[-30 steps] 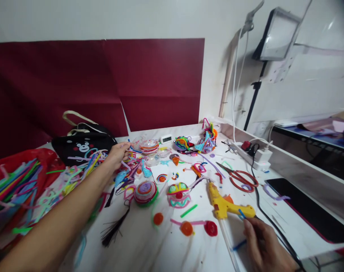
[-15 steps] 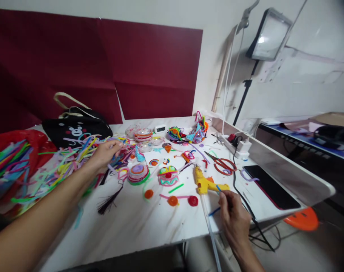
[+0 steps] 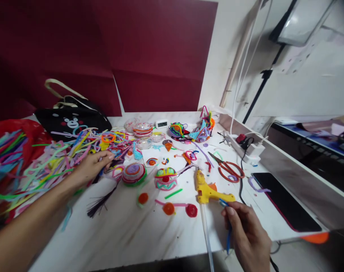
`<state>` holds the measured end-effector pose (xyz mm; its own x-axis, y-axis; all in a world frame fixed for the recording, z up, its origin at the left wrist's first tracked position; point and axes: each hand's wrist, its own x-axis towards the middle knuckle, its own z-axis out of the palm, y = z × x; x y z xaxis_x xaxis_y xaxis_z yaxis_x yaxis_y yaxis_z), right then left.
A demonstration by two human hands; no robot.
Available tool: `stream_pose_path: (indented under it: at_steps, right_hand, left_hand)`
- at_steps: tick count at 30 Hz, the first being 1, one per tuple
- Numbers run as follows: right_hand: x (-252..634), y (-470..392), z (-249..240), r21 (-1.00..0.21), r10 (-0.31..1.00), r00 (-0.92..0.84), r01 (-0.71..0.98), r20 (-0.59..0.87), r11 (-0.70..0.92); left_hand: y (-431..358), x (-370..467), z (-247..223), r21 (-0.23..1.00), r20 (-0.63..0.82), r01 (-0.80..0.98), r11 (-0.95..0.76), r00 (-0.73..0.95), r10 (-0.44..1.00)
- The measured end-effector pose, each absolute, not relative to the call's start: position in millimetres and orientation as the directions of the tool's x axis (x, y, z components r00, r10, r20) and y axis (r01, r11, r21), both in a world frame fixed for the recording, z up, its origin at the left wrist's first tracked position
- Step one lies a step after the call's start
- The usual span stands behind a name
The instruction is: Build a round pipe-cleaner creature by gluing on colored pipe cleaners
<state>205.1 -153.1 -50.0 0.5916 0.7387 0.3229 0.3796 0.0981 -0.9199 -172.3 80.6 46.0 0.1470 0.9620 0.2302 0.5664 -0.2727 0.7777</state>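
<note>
My right hand (image 3: 247,232) pinches a blue pipe cleaner (image 3: 229,236) at the table's front right, its upper end bent over near my thumb. Just beyond lies a yellow glue gun (image 3: 204,189) with a long clear glue stick (image 3: 207,234) out of its back. My left hand (image 3: 94,165) reaches to the edge of the pipe cleaner pile (image 3: 58,158), fingers closed together; what they hold, if anything, I cannot make out. Between the hands lie a striped coiled dome (image 3: 134,173), a clown-like face piece (image 3: 166,178), a green strip (image 3: 173,193) and orange and red coils (image 3: 168,208).
Red-handled scissors (image 3: 230,170) lie right of the glue gun, beside a black phone (image 3: 285,202). A power strip (image 3: 249,153) with cords runs along the right side board. A black bag (image 3: 72,122), clear bowls (image 3: 142,130) and a small digital clock (image 3: 161,124) stand at the back.
The view has tilted down and shifted. My left hand has drawn back toward me from deeper over the pile. My right hand has raised the blue pipe cleaner, turned to hang more upright.
</note>
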Motion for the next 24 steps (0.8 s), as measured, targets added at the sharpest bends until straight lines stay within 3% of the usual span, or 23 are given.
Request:
stream_pose_path:
  at_steps: [4, 10, 15, 21, 24]
  right_hand:
    - [209.5, -142.2, -20.0, -0.941, 0.806, 0.507, 0.292, 0.305, 0.172]
    - [198.2, -109.4, 31.1, -0.979, 0.957, 0.217, 0.11, 0.194, 0.174]
    - [163.6, -93.3, 48.6, -0.965, 0.978, 0.009, 0.16, 0.211, 0.207]
    - [162.9, -98.1, 37.6, -0.841, 0.915, -0.004, 0.394, 0.403, 0.372]
    - [176.0, -104.5, 27.3, -0.829, 0.915, 0.051, 0.446, 0.399, 0.337]
  left_hand:
    - [69.4, -161.1, 68.5, 0.603, 0.322, 0.714, -0.356, 0.19, 0.927]
    - [18.3, -99.0, 100.7, 0.569, 0.259, 0.724, -0.39, 0.292, 0.92]
    - [-18.1, -39.6, 93.9, 0.634, 0.288, 0.471, -0.613, 0.592, 0.753]
    - [-30.1, -10.9, 71.3, 0.785, 0.181, 0.314, -0.534, 0.708, 0.683]
    - [-25.6, -11.9, 62.3, 0.758, 0.143, 0.366, -0.54, 0.715, 0.684]
